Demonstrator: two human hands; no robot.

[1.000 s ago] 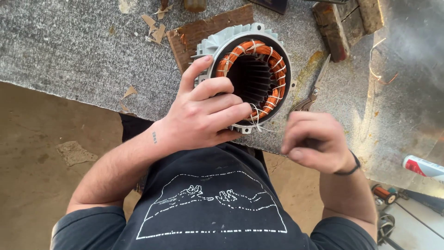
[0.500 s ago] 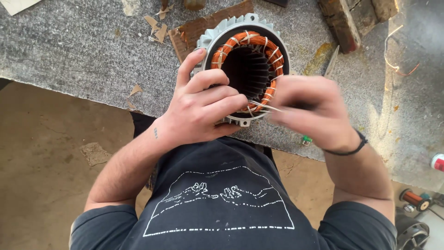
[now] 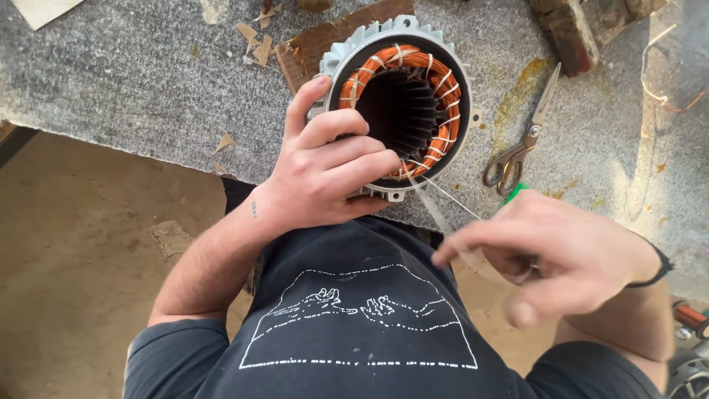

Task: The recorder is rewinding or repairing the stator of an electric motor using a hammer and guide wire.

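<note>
The left hand [image 3: 325,174] grips the near rim of a motor stator [image 3: 402,103] on the stone bench [image 3: 111,81]. The right hand [image 3: 557,255], closed, pulls white lacing cord [image 3: 443,193] taut from the coils just beside that grip. About 12 ties already circle the copper winding; lacing looks nearly finished, with this tie not yet secured.

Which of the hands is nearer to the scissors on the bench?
Right. The right hand is just below the scissors, not touching them. The left hand is farther away, gripping the motor stator.
</note>
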